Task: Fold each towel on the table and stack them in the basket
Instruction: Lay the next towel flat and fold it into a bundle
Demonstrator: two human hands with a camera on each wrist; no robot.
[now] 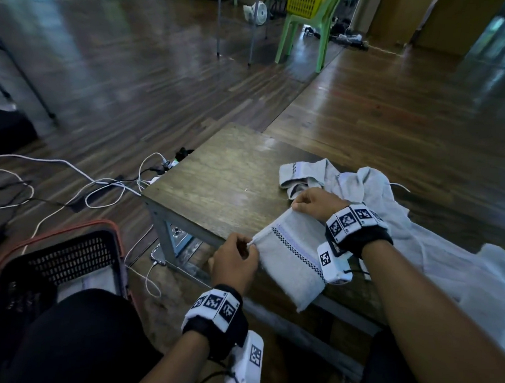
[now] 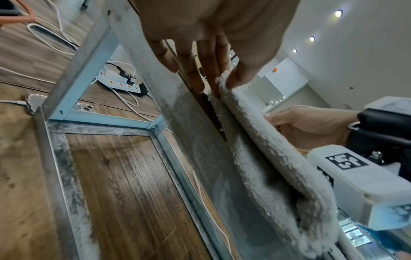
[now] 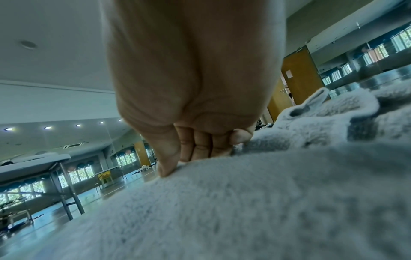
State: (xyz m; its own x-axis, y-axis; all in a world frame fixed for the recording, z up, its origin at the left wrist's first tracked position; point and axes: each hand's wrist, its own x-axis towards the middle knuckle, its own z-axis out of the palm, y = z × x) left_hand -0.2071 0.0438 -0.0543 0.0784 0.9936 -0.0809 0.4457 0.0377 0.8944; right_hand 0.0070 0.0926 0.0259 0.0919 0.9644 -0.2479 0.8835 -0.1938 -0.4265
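Observation:
A pale grey towel [image 1: 293, 261] with a checkered band lies folded over the near edge of the wooden table [image 1: 225, 184], its lower part hanging off. My left hand [image 1: 237, 257] pinches its near-left corner [image 2: 224, 82] between thumb and fingers. My right hand [image 1: 314, 204] pinches the far corner [image 3: 175, 168] on the tabletop. More pale towels [image 1: 389, 214] lie crumpled behind and to the right. The dark basket [image 1: 60, 267] with an orange rim stands on the floor at lower left; a folded light towel [image 1: 88, 282] lies inside.
White cables [image 1: 101, 184] and a power strip [image 2: 122, 84] lie on the floor left of the table. A phone [image 2: 86, 108] sits under the table's metal frame [image 2: 93, 123]. A green chair [image 1: 307, 28] stands far back. My knee [image 1: 89, 329] is beside the basket.

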